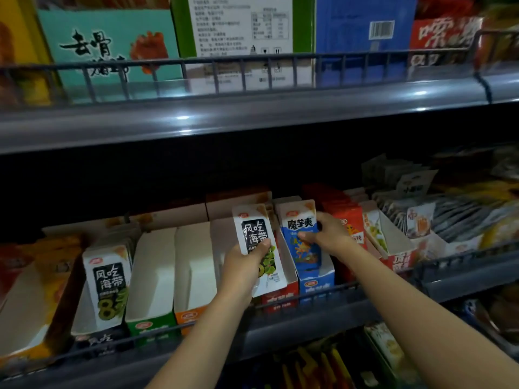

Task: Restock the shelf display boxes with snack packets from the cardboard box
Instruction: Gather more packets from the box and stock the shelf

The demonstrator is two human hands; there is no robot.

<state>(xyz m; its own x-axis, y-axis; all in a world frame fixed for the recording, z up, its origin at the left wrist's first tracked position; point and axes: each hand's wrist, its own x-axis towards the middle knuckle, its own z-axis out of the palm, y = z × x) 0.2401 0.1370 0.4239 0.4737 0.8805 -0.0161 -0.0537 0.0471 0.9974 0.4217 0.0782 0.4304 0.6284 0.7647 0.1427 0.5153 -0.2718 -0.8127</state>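
The cardboard box is out of view. Left hand (244, 265) grips a white-and-black packet (258, 248) above the red display box (279, 297); right hand (328, 234) pinches blue packets (302, 234) inside the blue display box (317, 283).

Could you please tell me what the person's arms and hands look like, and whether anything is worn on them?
Both forearms are bare as far as the picture shows: no sleeves, gloves, watch or bracelet. The left hand and right hand show no rings on the visible fingers. The nails look short and unpainted, though the light is dim.
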